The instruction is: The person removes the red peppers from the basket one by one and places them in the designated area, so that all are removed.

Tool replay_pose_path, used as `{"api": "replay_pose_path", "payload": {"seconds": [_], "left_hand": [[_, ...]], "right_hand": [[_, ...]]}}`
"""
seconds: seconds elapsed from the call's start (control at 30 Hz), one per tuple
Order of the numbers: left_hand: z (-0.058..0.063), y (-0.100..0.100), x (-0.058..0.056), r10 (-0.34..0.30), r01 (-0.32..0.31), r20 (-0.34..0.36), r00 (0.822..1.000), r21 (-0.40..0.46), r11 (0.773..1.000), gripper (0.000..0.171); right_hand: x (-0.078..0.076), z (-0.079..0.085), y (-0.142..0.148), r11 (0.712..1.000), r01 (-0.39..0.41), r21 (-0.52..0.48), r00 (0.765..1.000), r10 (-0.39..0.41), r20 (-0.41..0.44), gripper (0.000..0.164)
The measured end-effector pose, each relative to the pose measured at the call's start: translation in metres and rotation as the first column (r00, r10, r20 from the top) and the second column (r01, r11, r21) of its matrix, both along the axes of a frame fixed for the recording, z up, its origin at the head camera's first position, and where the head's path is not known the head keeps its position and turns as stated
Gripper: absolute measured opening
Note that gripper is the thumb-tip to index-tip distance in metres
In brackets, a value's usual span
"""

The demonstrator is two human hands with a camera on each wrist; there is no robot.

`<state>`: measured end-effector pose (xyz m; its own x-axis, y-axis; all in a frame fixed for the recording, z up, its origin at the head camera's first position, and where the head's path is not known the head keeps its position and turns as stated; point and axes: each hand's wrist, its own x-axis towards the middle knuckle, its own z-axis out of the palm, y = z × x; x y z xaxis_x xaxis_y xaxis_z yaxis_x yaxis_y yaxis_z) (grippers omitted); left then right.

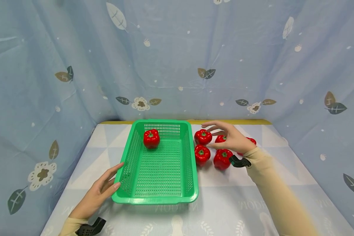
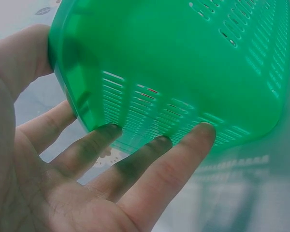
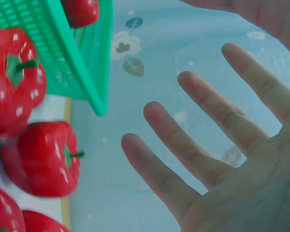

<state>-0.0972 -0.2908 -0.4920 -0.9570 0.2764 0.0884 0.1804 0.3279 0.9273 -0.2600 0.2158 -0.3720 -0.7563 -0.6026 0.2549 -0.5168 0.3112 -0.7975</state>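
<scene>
A green plastic basket (image 1: pixel 157 200) with slotted walls stands on the table, one red bell pepper (image 1: pixel 151 139) in its far left part. My left hand (image 1: pixel 95 193) is at the basket's near left side. In the left wrist view its nearly straight fingers (image 2: pixel 166 169) touch the outer wall, the thumb beside the corner. To the basket's right, my right hand (image 1: pixel 228 137) hovers over a group of red bell peppers (image 1: pixel 223 159), holding nothing. Spread, straight fingers (image 3: pixel 176 135) show in the right wrist view, apart from the nearby pepper (image 3: pixel 43 159). The right hand partly hides peppers at the back.
A white and pale blue patterned cloth (image 1: pixel 224 200) covers the table. Blue curtains (image 1: pixel 177 65) with leaves and flowers hang behind and at both sides. A yellow strip (image 1: pixel 239 122) runs along the table's back edge.
</scene>
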Motion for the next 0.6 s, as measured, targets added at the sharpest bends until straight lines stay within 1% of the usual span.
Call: {"api": "replay_pose_path", "payload": {"seconds": [0.17, 0.33, 0.43, 0.6], "left_hand": [[0.0, 0.001, 0.001, 0.007, -0.007, 0.002, 1.0, -0.005, 1.0, 0.064], [-0.001, 0.001, 0.0, 0.008, -0.008, 0.004, 1.0, 0.002, 1.0, 0.063], [-0.001, 0.002, -0.001, 0.004, -0.004, -0.002, 1.0, 0.002, 1.0, 0.063], [-0.001, 0.002, -0.002, 0.003, -0.003, -0.008, 1.0, 0.013, 1.0, 0.062]], "right_hand": [[-0.004, -0.006, -0.019, 0.999, -0.041, -0.016, 0.999, 0.041, -0.004, 0.069], [-0.01, -0.009, -0.039, 0.993, -0.094, -0.065, 0.994, 0.097, 0.044, 0.071], [-0.014, -0.009, -0.05, 0.99, -0.117, -0.085, 0.991, 0.122, 0.058, 0.072], [-0.022, -0.007, -0.069, 0.985, -0.142, -0.099, 0.988, 0.148, 0.05, 0.071]]}}
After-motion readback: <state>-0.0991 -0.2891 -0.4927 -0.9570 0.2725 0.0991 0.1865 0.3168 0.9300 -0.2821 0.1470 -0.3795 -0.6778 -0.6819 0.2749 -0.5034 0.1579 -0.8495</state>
